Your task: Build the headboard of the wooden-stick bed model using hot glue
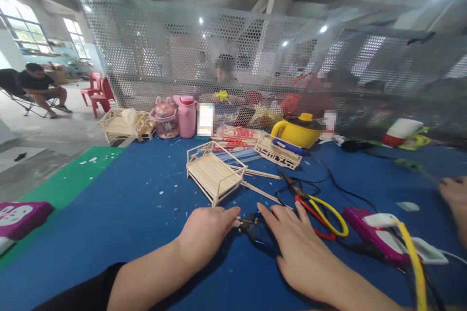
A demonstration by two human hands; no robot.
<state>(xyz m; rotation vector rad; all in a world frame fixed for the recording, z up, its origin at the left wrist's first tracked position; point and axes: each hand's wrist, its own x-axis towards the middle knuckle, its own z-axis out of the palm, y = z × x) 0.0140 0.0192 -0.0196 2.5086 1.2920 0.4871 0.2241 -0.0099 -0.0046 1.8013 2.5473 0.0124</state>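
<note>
My left hand [207, 233] is closed in a pinch on a small pale wooden piece [238, 222] low over the blue table [146, 233]. The piece touches the jaws of dark-handled pliers [260, 242]. My right hand [301, 243] lies over the pliers, its fingers spread and its palm facing down. Just beyond my hands stands a small bed-like frame of thin wooden sticks [215, 172]. Loose sticks [260, 192] lie beside it. Scissors with red and yellow handles [319, 214] rest right of my right hand.
A purple power strip [379, 235] with a yellow cable lies right. Behind are a yellow pot [301, 131], a pink bottle [187, 116] and more stick models [279, 153]. Another person's hand [454, 194] is at the right edge. A perforated metal screen [153, 58] stands behind.
</note>
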